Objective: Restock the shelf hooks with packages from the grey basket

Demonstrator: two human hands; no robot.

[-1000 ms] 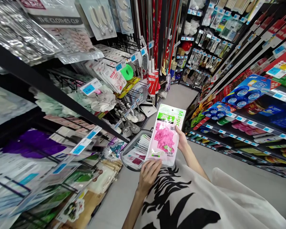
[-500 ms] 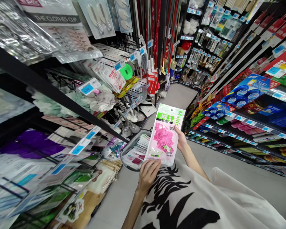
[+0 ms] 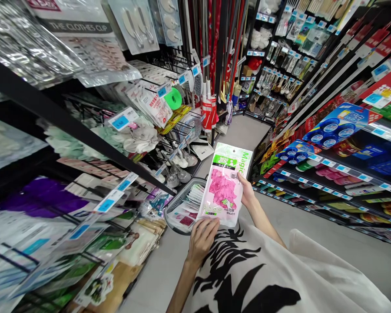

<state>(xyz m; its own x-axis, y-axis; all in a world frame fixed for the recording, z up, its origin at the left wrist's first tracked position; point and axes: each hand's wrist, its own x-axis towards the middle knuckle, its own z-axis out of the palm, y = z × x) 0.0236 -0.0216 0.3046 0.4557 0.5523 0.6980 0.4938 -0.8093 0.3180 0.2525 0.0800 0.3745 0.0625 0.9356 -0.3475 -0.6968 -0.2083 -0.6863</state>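
Observation:
In front of my body I hold a flat pink, white and green plastic packet [image 3: 224, 187] with a picture of bunched pink gloves or cloth and the word "Magic" along one side. My right hand [image 3: 246, 191] grips its right edge, thumb on the front and fingers hidden behind. At the lower left corner, my left hand [image 3: 202, 241] pinches the packet's bottom edge, its thumb out of sight. Behind the packet and to its left, a grey basket [image 3: 174, 202] stands low, with several flat packets [image 3: 195, 196] inside. The packet covers part of the basket.
Shelves with hanging goods line the left, including purple gloves [image 3: 35, 198], bath puffs [image 3: 138, 138] and a green tape roll [image 3: 173, 99]. A black shelf post [image 3: 84, 134] slants close on the left. Blue packs [image 3: 342, 124] stick out from the right shelf. Grey floor [image 3: 250, 130] runs between.
Almost nothing differs. The packet and both hands stay in place, with only a very slight shift of the packet.

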